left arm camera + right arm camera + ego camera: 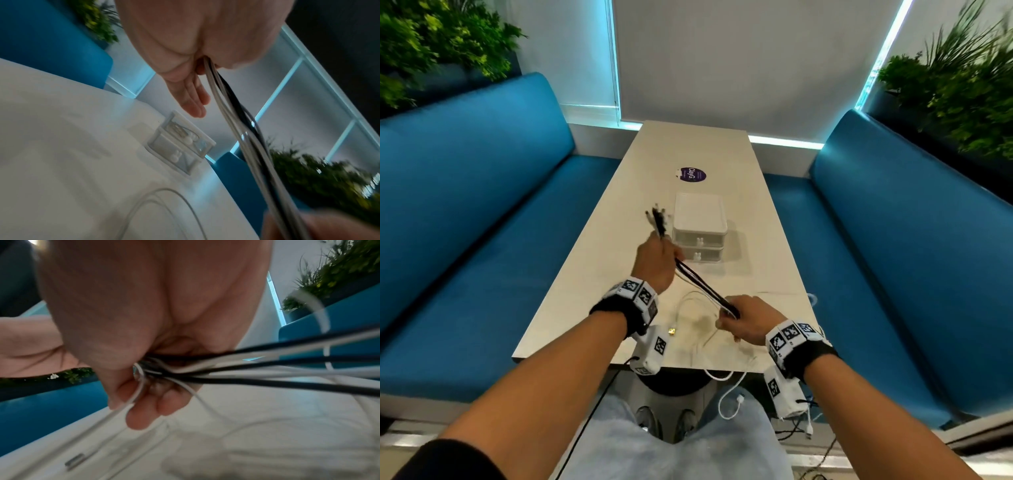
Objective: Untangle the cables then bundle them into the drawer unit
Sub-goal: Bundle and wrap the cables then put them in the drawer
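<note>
Blurring cable ends [656, 219] beyond left hand [656, 263]; right hand [748, 319] hiding the rest.

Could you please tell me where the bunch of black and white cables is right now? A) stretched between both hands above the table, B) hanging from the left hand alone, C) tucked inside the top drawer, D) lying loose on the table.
A: the left hand grips one end of the bunch of cables and the right hand grips the other, so it runs taut between them above the table, in front of the closed drawer unit.
</note>
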The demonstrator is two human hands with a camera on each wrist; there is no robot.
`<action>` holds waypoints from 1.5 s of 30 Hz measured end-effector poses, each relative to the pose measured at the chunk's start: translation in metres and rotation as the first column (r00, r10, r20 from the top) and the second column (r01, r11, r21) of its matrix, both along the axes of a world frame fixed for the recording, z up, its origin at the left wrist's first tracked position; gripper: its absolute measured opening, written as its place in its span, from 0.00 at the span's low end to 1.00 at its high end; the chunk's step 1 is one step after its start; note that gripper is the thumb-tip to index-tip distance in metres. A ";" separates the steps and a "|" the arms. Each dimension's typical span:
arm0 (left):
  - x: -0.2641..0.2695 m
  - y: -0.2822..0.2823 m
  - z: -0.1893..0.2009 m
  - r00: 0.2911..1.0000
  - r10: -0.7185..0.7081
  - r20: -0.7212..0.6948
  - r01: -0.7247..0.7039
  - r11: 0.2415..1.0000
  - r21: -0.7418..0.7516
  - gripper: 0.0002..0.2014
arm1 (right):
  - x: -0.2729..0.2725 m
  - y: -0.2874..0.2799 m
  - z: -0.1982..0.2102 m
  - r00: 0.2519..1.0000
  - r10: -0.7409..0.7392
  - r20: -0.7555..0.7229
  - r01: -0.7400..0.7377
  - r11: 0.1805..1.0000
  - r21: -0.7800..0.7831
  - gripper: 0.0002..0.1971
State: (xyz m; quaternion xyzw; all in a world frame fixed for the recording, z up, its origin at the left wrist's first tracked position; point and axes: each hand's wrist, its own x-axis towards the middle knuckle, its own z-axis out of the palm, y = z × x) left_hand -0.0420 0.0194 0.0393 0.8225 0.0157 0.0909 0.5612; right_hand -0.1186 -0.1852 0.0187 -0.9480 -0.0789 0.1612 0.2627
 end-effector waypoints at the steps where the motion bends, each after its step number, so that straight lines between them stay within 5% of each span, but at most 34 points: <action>1: 0.004 0.005 0.002 0.999 0.042 -0.014 -0.043 0.991 -0.127 0.16 | -0.002 -0.006 -0.006 0.999 -0.009 -0.032 0.008 1.000 -0.026 0.07; 4: 0.004 0.012 0.006 0.993 0.099 -0.069 -0.119 0.888 -0.445 0.10 | -0.007 -0.014 -0.024 0.992 -0.023 -0.120 0.015 0.997 -0.070 0.05; 8: 0.005 0.017 -0.002 0.979 0.113 -0.168 -0.174 0.890 -0.421 0.11 | -0.008 -0.019 -0.033 0.993 -0.058 -0.104 0.038 0.984 -0.177 0.09; 11: 0.006 0.027 -0.009 0.985 0.093 -0.148 -0.124 0.969 -0.216 0.10 | -0.001 -0.024 -0.031 0.992 -0.097 -0.080 0.081 0.979 -0.190 0.12; 14: -0.008 0.033 -0.007 0.999 -0.038 -0.029 0.044 0.975 0.220 0.12 | 0.008 -0.029 -0.027 0.993 -0.116 -0.030 0.104 0.961 -0.255 0.12; 16: -0.025 0.033 0.000 0.971 -0.238 -0.020 0.218 0.848 0.482 0.12 | 0.011 -0.036 -0.026 0.995 -0.100 0.015 0.099 0.934 -0.342 0.13; 18: -0.036 0.033 0.003 0.915 -0.394 -0.094 0.339 0.620 0.708 0.20 | 0.009 -0.047 -0.026 0.997 -0.072 0.020 0.074 0.898 -0.434 0.11; 20: -0.039 0.031 0.001 0.877 -0.438 -0.197 0.386 0.397 0.833 0.31 | 0.002 -0.064 -0.028 0.996 -0.088 0.006 0.080 0.869 -0.488 0.09; 22: -0.038 0.030 -0.001 0.854 -0.440 -0.278 0.387 0.177 0.905 0.29 | -0.005 -0.082 -0.031 0.990 -0.140 0.011 0.126 0.855 -0.503 0.06; 26: -0.029 0.028 0.001 0.846 -0.440 -0.300 0.328 -0.013 0.945 0.18 | -0.008 -0.104 -0.030 0.964 -0.267 0.015 0.255 0.902 -0.348 0.07; 29: -0.018 0.032 0.008 0.900 -0.389 -0.198 0.219 0.010 0.976 0.18 | -0.003 -0.097 -0.019 0.944 -0.325 0.049 0.328 0.925 -0.189 0.10; 32: -0.004 0.048 0.017 0.965 -0.252 -0.078 0.115 0.132 0.985 0.16 | 0.008 -0.078 -0.005 0.934 -0.334 0.124 0.347 0.931 -0.113 0.11; 39: 0.020 0.121 0.038 0.990 0.121 0.070 -0.112 0.394 0.912 0.18 | 0.023 -0.063 -0.006 0.969 -0.187 0.162 0.234 0.903 -0.360 0.06; 45: 0.002 0.149 -0.004 0.986 0.155 -0.056 0.001 0.334 0.943 0.19 | 0.006 -0.088 -0.041 0.968 -0.223 0.118 0.252 0.841 -0.479 0.08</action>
